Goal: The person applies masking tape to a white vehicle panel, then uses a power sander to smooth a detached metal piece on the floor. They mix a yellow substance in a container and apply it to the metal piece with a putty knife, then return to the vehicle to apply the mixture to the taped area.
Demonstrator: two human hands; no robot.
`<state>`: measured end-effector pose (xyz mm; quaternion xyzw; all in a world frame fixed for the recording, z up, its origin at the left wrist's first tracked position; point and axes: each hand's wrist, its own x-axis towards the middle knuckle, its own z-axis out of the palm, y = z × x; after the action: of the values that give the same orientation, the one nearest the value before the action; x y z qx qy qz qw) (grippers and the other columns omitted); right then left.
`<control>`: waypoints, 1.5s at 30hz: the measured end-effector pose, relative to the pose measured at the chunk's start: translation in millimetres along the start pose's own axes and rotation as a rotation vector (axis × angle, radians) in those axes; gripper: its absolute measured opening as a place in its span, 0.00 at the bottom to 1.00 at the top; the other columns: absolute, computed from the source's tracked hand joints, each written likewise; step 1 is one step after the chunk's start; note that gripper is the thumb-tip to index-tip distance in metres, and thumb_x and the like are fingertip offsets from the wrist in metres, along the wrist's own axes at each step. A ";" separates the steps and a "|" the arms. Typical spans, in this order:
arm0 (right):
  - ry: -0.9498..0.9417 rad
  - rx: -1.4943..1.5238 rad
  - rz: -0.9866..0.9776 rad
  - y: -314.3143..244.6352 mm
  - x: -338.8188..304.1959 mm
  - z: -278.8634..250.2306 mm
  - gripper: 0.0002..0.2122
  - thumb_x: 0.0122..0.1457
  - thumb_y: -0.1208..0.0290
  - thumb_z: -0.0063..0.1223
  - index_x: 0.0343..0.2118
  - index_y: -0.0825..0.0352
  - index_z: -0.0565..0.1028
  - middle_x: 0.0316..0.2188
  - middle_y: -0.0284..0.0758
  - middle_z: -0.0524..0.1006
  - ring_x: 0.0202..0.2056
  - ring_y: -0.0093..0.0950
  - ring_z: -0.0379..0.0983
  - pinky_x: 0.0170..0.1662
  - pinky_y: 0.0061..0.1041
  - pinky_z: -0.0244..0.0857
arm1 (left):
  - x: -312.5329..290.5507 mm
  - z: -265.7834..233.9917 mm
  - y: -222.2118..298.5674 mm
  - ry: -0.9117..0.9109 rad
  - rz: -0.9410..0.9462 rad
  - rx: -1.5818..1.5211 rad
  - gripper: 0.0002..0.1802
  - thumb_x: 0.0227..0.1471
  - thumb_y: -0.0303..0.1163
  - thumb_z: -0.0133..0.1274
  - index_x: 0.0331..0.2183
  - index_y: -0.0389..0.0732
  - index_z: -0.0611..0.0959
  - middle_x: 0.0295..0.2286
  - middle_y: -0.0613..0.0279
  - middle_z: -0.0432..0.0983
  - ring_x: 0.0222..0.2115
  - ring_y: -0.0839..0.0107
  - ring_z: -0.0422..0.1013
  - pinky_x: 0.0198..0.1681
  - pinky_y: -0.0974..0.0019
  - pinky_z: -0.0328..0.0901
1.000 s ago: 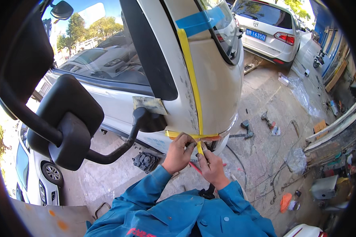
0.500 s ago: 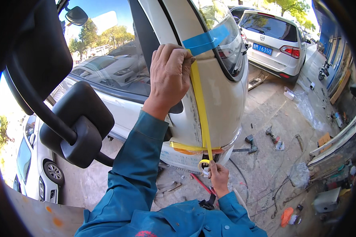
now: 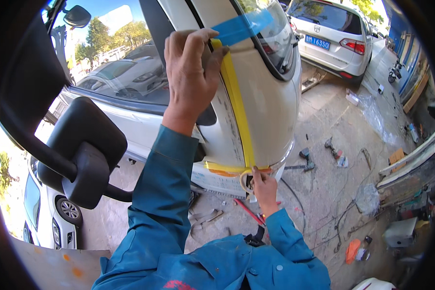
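A strip of yellow masking tape (image 3: 235,99) runs down the white corner panel (image 3: 268,104) of a vehicle. At its top end is my left hand (image 3: 191,72), thumb on or beside the tape and fingers spread, holding nothing. Just above, a band of blue tape (image 3: 239,28) crosses the pillar and the glass. Low on the panel, my right hand (image 3: 265,189) grips a roll of yellow tape (image 3: 244,181), where the strip comes down to it. Another yellow tape piece (image 3: 222,167) lies crosswise above an orange lamp (image 3: 221,173). My right fingers hide part of the roll.
A black side mirror (image 3: 84,150) on a bent arm stands at left. A white car (image 3: 338,41) is parked behind. On the ground lie a cordless drill (image 3: 306,158), red-handled tool (image 3: 249,211), cables, clear plastic (image 3: 374,121) and a grey metal box (image 3: 401,232).
My left fingers have spread away from the tape's top end. My right hand has brought the roll up close against the panel's lower edge. The whole view has shifted slightly.
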<state>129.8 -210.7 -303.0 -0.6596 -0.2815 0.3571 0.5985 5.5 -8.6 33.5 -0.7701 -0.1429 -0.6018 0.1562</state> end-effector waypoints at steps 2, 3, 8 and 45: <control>-0.004 -0.047 0.014 -1.5 9.0 -0.9 0.26 0.73 0.51 0.65 0.26 0.72 0.83 0.19 0.28 0.77 0.19 0.17 0.68 0.24 0.25 0.61 | -12.2 7.0 -1.6 0.027 0.049 0.056 0.20 0.63 0.33 0.68 0.54 0.49 0.81 0.45 0.58 0.74 0.47 0.58 0.67 0.54 0.49 0.63; 0.009 -0.062 0.009 -4.0 12.8 -0.8 0.27 0.73 0.50 0.64 0.27 0.73 0.84 0.19 0.31 0.78 0.21 0.20 0.70 0.27 0.28 0.63 | -13.4 9.6 -0.7 0.049 0.082 0.087 0.20 0.64 0.34 0.68 0.55 0.49 0.81 0.46 0.58 0.74 0.48 0.58 0.66 0.55 0.47 0.62; -0.010 -0.063 0.012 -12.7 12.2 3.0 0.29 0.73 0.48 0.62 0.29 0.77 0.84 0.20 0.37 0.81 0.25 0.26 0.73 0.35 0.32 0.68 | -70.3 14.2 4.5 -0.138 0.071 0.132 0.39 0.62 0.39 0.70 0.71 0.60 0.76 0.74 0.54 0.58 0.76 0.42 0.48 0.79 0.35 0.45; -0.094 0.045 0.216 63.7 -6.0 3.4 0.31 0.75 0.46 0.59 0.24 0.73 0.81 0.13 0.33 0.74 0.16 0.22 0.73 0.23 0.28 0.65 | -261.1 29.4 70.2 -0.684 -0.016 0.233 0.56 0.54 0.65 0.67 0.74 0.44 0.71 0.78 0.57 0.53 0.81 0.53 0.41 0.77 0.23 0.32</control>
<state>119.9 -221.5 -365.3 -0.6551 -0.2285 0.4560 0.5573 -1.2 -68.8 -231.7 -0.9029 -0.2604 -0.2901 0.1812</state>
